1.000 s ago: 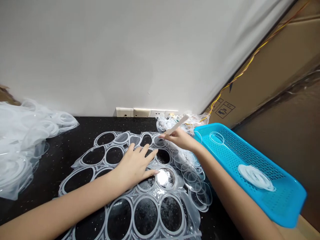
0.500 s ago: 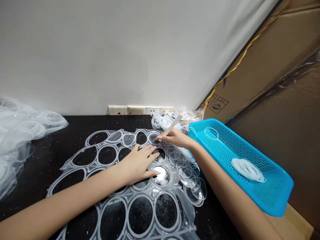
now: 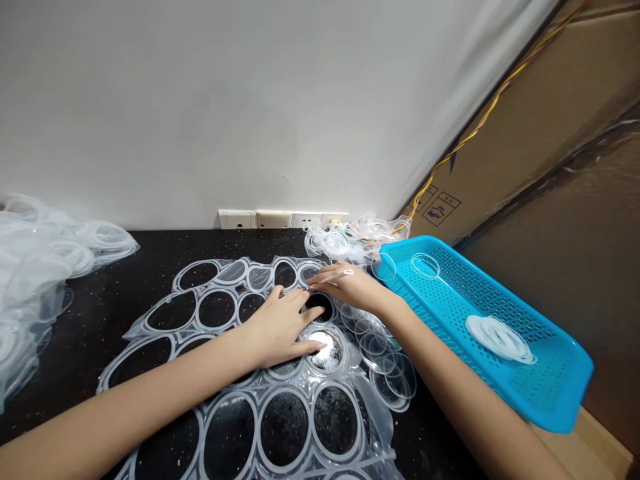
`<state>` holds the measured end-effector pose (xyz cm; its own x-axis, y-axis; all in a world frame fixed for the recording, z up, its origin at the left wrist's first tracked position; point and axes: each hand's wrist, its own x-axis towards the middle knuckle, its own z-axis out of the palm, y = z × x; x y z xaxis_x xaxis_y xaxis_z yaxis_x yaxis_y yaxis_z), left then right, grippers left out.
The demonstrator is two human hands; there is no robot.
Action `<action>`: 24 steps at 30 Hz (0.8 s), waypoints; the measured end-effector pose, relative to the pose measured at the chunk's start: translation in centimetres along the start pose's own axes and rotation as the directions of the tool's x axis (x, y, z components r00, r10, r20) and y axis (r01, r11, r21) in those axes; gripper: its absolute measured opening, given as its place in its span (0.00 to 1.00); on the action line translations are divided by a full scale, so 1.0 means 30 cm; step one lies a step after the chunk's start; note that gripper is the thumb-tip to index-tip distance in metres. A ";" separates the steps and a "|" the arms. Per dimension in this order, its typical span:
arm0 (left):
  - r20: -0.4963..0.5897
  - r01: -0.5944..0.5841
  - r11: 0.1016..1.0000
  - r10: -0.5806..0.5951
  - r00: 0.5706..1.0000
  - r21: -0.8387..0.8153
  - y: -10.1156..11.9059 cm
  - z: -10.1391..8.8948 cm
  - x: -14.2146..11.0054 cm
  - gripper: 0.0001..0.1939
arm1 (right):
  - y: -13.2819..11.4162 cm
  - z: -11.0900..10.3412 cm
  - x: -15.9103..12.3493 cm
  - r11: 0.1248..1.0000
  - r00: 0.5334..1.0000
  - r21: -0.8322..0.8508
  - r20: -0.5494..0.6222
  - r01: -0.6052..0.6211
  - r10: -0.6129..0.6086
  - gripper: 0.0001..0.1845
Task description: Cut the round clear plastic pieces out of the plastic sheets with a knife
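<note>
A translucent sheet of moulded rubber rings (image 3: 257, 427) lies flat on the black speckled tabletop, most of its round openings showing the black below. My left hand (image 3: 280, 325) presses on it palm down, fingers spread, holding nothing. Just beyond those fingertips, my right hand (image 3: 345, 283) is closed around a thin white stick-like tool (image 3: 336, 275), tilted low over a ring near the sheet's far right edge. The tool's tip is hidden by my fingers. Loose clear discs (image 3: 383, 363) overlap along the sheet's right side, partly under my right forearm.
To the right stands a blue perforated basket (image 3: 555, 393) with a bundle of white rings (image 3: 500, 340) and a few loose ones inside. Clear scraps (image 3: 340, 241) are heaped by the wall sockets (image 3: 273, 219). More translucent sheets (image 3: 55, 267) pile up at left. Cardboard boxes (image 3: 540, 167) border the right.
My right hand has turned and come slightly nearer my left, so the white tool has swung from steeply upright to nearly flat. My left hand stays pressed on the sheet.
</note>
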<state>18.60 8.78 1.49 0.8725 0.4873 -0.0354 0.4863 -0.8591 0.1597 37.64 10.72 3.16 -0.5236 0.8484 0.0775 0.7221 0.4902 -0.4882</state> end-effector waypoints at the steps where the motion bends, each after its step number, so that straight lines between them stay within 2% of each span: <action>1: -0.003 -0.002 1.000 0.002 1.000 -0.003 0.001 -0.001 -0.001 0.29 | -0.002 0.006 0.000 0.999 1.000 -0.032 -0.005 0.024 -0.024 0.10; 6: -0.012 0.001 1.000 -0.002 1.000 -0.029 0.002 -0.006 -0.007 0.30 | 0.030 0.042 0.007 0.989 0.992 -0.114 -0.076 0.092 -0.101 0.10; 9: -0.012 0.008 0.999 -0.008 1.000 -0.045 0.002 -0.007 -0.011 0.30 | 0.064 0.051 0.017 0.991 0.970 -0.125 -0.230 0.053 -0.081 0.11; 11: -0.009 0.007 0.998 -0.007 1.000 -0.056 0.003 -0.006 -0.013 0.30 | 0.090 0.048 0.026 0.993 0.925 -0.119 -0.378 -0.025 -0.022 0.14; 14: -0.001 0.006 0.997 -0.006 1.000 -0.074 0.002 -0.005 -0.014 0.31 | 0.126 0.029 0.037 0.983 0.819 -0.097 -0.569 -0.158 0.075 0.18; 16: 0.003 0.008 0.996 -0.008 1.000 -0.083 0.002 -0.004 -0.014 0.31 | 0.141 0.010 0.036 0.970 0.756 -0.089 -0.644 -0.224 0.116 0.19; 18: 0.007 0.007 0.996 -0.006 1.000 -0.091 0.001 -0.003 -0.014 0.31 | 0.147 -0.014 0.029 0.958 0.721 -0.093 -0.680 -0.270 0.137 0.19; 21: 0.009 0.004 0.995 -0.003 1.000 -0.104 0.000 -0.012 -0.013 0.31 | 0.143 -0.055 0.013 0.941 0.712 -0.115 -0.684 -0.318 0.157 0.18; 24: 0.001 -0.004 0.992 0.004 1.000 -0.125 -0.013 -0.046 -0.019 0.31 | 0.132 -0.090 -0.004 0.923 0.755 -0.145 -0.627 -0.357 0.194 0.16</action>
<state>17.85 9.04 2.81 0.8745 0.4837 -0.0353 0.4731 -0.8348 0.2816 41.78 13.10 3.56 0.0283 0.8604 0.5089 0.9189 0.1780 -0.3520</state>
